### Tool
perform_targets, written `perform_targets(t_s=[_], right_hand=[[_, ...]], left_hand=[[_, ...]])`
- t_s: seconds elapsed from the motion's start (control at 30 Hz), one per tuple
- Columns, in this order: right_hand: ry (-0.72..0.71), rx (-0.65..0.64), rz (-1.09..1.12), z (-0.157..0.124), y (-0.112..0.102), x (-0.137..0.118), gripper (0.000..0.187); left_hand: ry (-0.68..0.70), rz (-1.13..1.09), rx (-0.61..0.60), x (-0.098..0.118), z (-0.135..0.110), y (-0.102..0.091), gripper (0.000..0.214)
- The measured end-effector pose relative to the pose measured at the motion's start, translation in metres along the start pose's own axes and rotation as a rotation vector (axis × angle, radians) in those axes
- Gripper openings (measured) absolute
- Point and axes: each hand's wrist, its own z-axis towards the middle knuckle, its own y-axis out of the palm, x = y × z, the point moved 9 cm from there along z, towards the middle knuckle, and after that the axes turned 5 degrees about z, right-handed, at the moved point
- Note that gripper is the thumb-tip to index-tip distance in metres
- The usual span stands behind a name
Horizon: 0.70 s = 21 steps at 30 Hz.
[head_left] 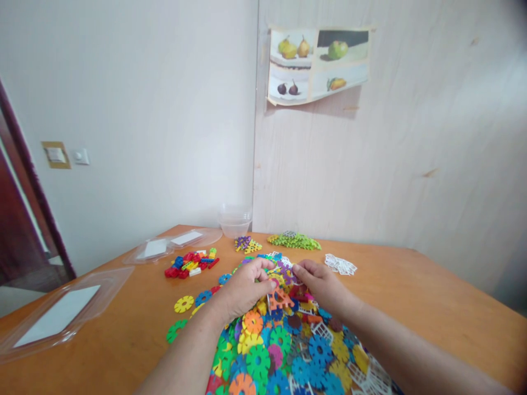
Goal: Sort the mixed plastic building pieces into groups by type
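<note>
**Light fingertips for a tangled pile**

From where I stand, the two hands are over the far part of a mixed pile of plastic pieces (pixel 258 361) on the tabletop (pixel 415 312), near each other but apart. The left hand (pixel 246 286) has its thumb at a notched orange piece (pixel 280 299) that sits tilted; I can't tell whether it is truly pinched. The right hand (pixel 321 277) brings thumb and finger close by a purple piece (pixel 285 266), and I can't make out any firm hold there either.

The slotted discs and white lattice pieces (pixel 323 332) overlap, so I'd take one piece by its edge and lift it straight up, lest a slot snag its neighbour. The other hand could press the pile steady. I'd carry the forearms high, too: a low sweep might drag pieces towards the loose yellow disc (pixel 183 304) or the small brick heap (pixel 191 265).
</note>
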Motion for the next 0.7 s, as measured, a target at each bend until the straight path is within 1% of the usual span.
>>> perform_targets(t_s=[0.1,0.2,0.27,0.33,0.4,0.47,0.53,0.6,0.7], right_hand=[[0.023,-0.008,0.027,0.000,-0.001,0.002,0.041],[-0.013,-0.058,0.033,-0.002,0.004,-0.003,0.042],[-0.047,-0.089,0.017,-0.004,0.009,-0.007,0.042],[-0.074,-0.123,0.004,-0.007,0.014,-0.010,0.042],[-0.089,-0.152,-0.009,-0.009,0.019,-0.012,0.042],[-0.106,-0.158,-0.047,-0.011,0.020,-0.014,0.044],[-0.144,-0.128,-0.108,-0.013,0.018,-0.021,0.044],[-0.206,-0.071,-0.168,-0.013,0.011,-0.030,0.040],[-0.261,0.017,-0.189,-0.012,0.001,-0.037,0.036]], left_hand=[[0.006,0.024,0.034,0.003,0.000,-0.002,0.041],[0.026,-0.006,0.068,0.005,0.002,-0.004,0.038],[0.035,-0.070,0.049,0.004,0.003,-0.002,0.040],[0.040,-0.110,0.013,0.002,0.005,0.001,0.038],[0.031,-0.099,-0.013,0.001,0.005,0.003,0.031],[0.011,-0.080,-0.003,0.001,0.005,0.001,0.027],[-0.008,-0.102,0.030,0.001,0.005,-0.003,0.026],[-0.025,-0.143,0.063,0.001,0.004,-0.007,0.025],[-0.046,-0.167,0.102,0.000,0.003,-0.012,0.023]])
